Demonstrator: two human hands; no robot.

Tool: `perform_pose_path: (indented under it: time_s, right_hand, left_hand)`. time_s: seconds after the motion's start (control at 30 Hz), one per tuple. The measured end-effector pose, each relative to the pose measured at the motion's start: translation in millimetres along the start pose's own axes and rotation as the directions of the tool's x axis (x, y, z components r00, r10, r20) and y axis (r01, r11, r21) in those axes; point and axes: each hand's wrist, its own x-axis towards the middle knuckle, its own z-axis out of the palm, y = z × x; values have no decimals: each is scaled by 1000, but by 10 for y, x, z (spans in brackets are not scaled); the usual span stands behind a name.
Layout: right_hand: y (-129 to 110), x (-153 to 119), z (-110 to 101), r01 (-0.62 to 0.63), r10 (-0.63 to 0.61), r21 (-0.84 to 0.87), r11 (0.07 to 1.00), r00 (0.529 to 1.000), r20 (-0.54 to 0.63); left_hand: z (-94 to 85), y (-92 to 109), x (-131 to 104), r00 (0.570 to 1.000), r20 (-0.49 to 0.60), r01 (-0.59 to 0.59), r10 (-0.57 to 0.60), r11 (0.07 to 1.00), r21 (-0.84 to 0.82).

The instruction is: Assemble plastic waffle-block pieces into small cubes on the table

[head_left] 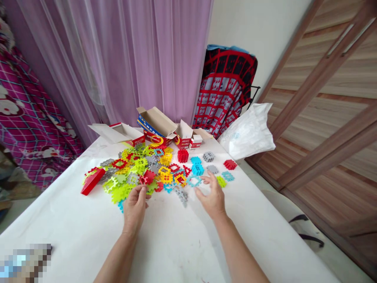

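Note:
A heap of toothed plastic pieces, green, yellow, red, grey and blue, covers the middle of the white table (176,236). My left hand (136,202) is at the heap's front edge, thumb and fingers pinched on a red piece (144,180). My right hand (212,194) is over the table to the right, its fingers apart, close to a light blue ring-like piece (194,181). Further back stand a red stack (183,156) and blue stacked pieces (197,169). Grey pieces (181,195) lie between my hands.
Open cardboard boxes (160,122) stand along the back edge. A white bag (249,131) is at the back right corner. Loose pieces, one a red stack (230,164), lie on the right. A long red object (93,181) is left of the heap.

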Motion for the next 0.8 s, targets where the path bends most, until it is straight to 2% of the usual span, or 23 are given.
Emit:
perform_pose_path:
  time_s: [0.07,0.17,0.23,0.33,0.47,0.6,0.8]
  right_hand:
    - [316,174,-194,-166,165,8,986,970,-180]
    - [824,342,-455,-374,356,19,927,867,-350]
    - [1106,381,-557,-422,390,-14,907,849,-357]
    - [1376,394,-595,-449,413,-52,892,855,-313]
    - [1494,435,-550,-456,414,-97,885,865,-283]
    - [1494,469,-528,-430,386,-157,889,889,-247]
    - [1450,462,-541,-455,414,-204,867,884,-216]
  left_hand:
    - [1,25,-3,1000,5,10,-10,1000,5]
    - [0,53,-7,1000,12,17,-17,999,40]
    - [-2,60,-7,1000,13,14,-15,997,74]
    - [-6,44,4,1000,-1,22,-22,993,115]
    - [-17,-13,35,999,2,36,-37,985,170]
    - [-25,-37,46,1000,18,10,-14,980,200]
    - [-31,-35,41,999,39,-24,16,974,224]
